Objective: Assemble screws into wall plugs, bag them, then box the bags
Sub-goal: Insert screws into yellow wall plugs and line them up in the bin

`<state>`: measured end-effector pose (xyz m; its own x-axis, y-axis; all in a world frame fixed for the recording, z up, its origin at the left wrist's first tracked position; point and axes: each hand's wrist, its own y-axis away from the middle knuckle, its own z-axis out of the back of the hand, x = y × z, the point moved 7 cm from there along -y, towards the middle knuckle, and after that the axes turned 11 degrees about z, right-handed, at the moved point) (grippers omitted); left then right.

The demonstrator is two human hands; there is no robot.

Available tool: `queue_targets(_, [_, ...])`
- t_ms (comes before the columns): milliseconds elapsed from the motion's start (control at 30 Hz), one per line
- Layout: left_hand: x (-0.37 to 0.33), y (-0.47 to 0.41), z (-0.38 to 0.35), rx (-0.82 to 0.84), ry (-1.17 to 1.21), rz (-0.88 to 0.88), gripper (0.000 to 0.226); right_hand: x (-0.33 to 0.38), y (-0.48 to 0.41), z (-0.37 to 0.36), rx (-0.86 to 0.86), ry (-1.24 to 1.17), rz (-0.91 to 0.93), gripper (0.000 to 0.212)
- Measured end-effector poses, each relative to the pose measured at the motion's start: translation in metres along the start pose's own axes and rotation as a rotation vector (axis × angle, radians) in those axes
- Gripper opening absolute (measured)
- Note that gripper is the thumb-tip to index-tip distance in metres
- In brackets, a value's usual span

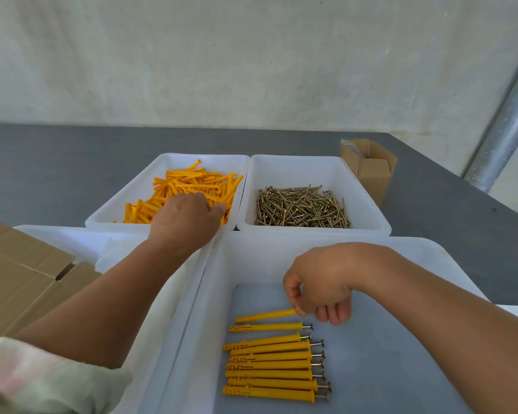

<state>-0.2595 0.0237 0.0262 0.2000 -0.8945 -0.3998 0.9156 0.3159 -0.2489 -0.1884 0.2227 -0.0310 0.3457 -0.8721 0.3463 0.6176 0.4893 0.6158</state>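
My left hand [186,218] reaches into the far left white bin [150,180], down on the heap of yellow wall plugs [192,189]; its fingertips are hidden, so a grip cannot be made out. Beside it, the far right bin [362,186] holds a pile of brass screws [301,207]. In the near white tray [251,264], my right hand [320,283] pinches the head end of an assembled plug [263,316], which lies at the top of a row of several assembled plugs with screws [274,366].
A flat cardboard box [21,279] lies at the left, partly over another white tray [72,240]. A small open cardboard box [368,168] stands at the back right on the grey table [57,162]. A metal pole [509,121] rises at the right.
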Motion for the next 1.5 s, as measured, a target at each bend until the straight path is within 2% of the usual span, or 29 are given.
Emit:
queue_targets(267, [0.005,-0.002,-0.021,0.175,-0.188,-0.019,0.058,0.000,-0.007,-0.008,0.048,-0.010,0.001,0.008])
queue_targets(400, [0.008,-0.003,-0.026,0.221,-0.248,-0.014,0.071,0.003,-0.002,0.002,-0.002,-0.029,0.021,0.013])
queue_targets(467, [0.009,-0.004,-0.028,0.231,-0.263,-0.014,0.076,0.007,0.003,0.025,-0.174,0.001,0.082,0.019])
queue_targets(567, [0.009,-0.004,-0.029,0.242,-0.286,-0.016,0.080,0.009,0.018,0.072,-0.652,0.085,0.184,0.029])
queue_targets(633, [0.009,-0.005,-0.030,0.249,-0.295,-0.019,0.083,-0.003,0.028,0.095,-0.942,0.161,0.137,0.038])
queue_targets(700, [0.009,-0.005,-0.031,0.253,-0.290,-0.024,0.085,-0.021,0.031,0.102,-1.062,0.230,0.032,0.047])
queue_targets(767, [0.009,-0.006,-0.032,0.261,-0.293,-0.027,0.087,-0.042,0.022,0.096,-0.978,0.172,-0.033,0.056])
queue_targets(867, [0.010,-0.007,-0.033,0.272,-0.322,-0.023,0.093,-0.065,0.004,0.077,-0.713,0.115,-0.136,0.075])
queue_targets(933, [0.010,-0.008,-0.033,0.272,-0.329,-0.018,0.095,-0.072,-0.001,0.072,-0.640,0.106,-0.192,0.085])
queue_targets(1167, [0.012,-0.008,-0.034,0.290,-0.372,0.020,0.102,-0.075,-0.005,0.071,-0.558,0.064,-0.223,0.086])
queue_targets(1500, [0.010,-0.005,-0.032,0.293,-0.366,0.008,0.098,-0.072,-0.004,0.074,-0.616,0.061,-0.208,0.072])
